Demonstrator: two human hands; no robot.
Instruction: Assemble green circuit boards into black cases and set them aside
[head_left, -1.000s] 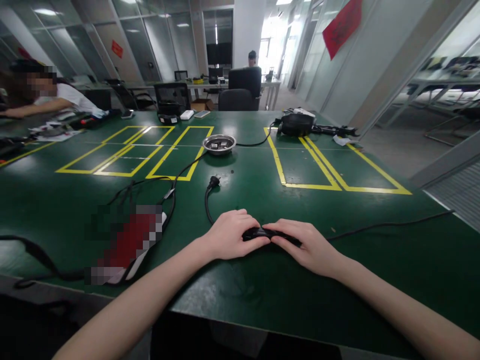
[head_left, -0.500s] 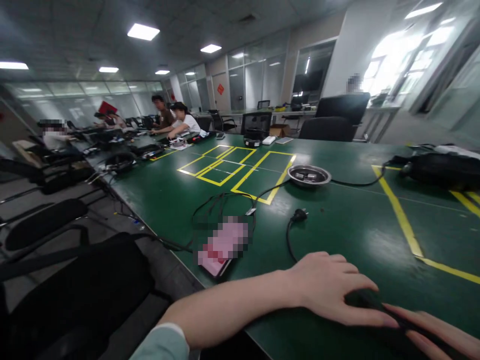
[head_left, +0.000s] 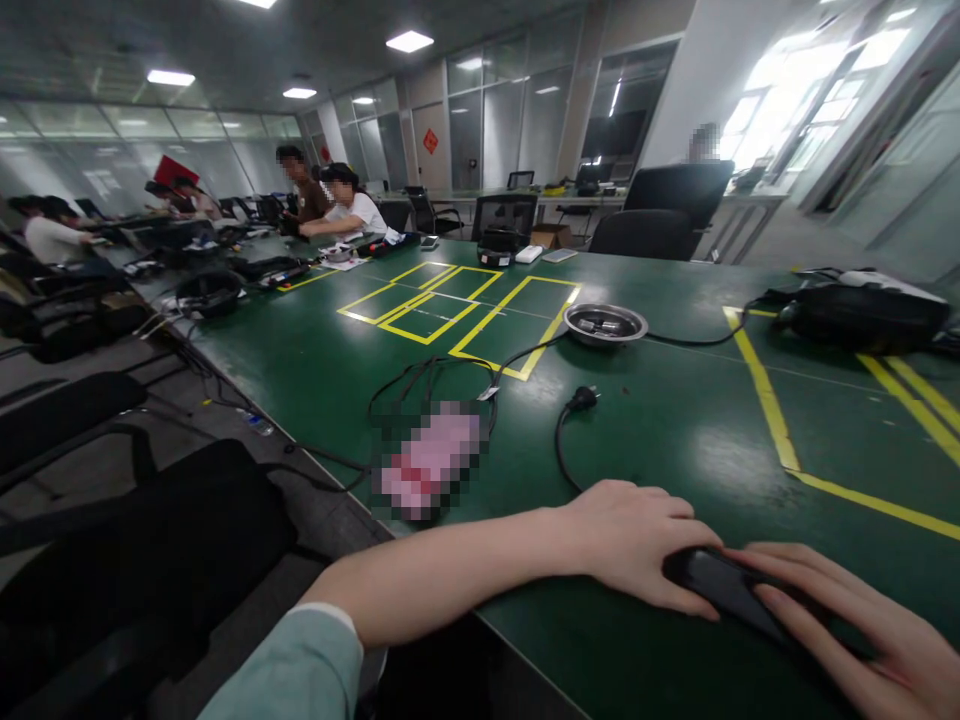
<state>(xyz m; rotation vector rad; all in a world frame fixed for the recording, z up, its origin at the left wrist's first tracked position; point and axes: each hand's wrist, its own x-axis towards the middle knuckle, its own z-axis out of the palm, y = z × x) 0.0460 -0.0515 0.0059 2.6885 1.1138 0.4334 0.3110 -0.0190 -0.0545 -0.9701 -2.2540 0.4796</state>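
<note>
Both my hands rest on a small black oblong device (head_left: 724,590) lying on the green table (head_left: 675,450) near its front edge. My left hand (head_left: 630,540) covers its left end, fingers curled over it. My right hand (head_left: 855,625) presses on its right end with fingers laid along it. A black cable with a plug (head_left: 581,400) runs from the device's left side toward the table's middle.
A phone (head_left: 431,460) with tangled cables lies left of my hands. A metal dish (head_left: 604,323) sits beyond, by yellow tape rectangles (head_left: 457,305). A black bag (head_left: 862,315) is at far right. Several people work at the far left. A black chair (head_left: 135,560) stands beside me.
The view has swung left and tilted up, showing the room's left side and other workers. My hands stay on the black device in the same grip.
</note>
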